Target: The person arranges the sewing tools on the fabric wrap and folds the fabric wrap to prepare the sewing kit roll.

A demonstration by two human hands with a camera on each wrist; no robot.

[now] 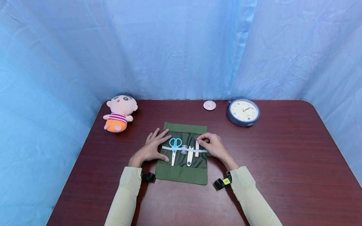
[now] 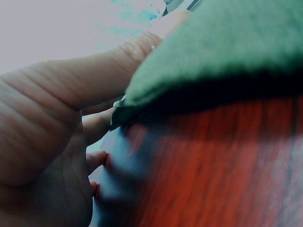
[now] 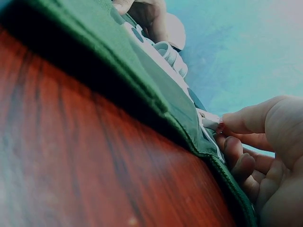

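Observation:
A dark green fabric sewing pouch lies unfolded on the table, a pale elastic band across its middle. Under the band sit blue-handled scissors, a grey spool, a slim white tool with a black tip and a narrow white piece with reddish marks. My right hand pinches that white piece by its upper end between thumb and finger; the right wrist view shows the pinched end. Fingers spread, my left hand rests at the pouch's left edge, thumb on the fabric.
A plush doll leans at the table's back left. Toward the back right are a round pale disc and a blue-rimmed clock. Blue curtains hang behind and beside the brown table.

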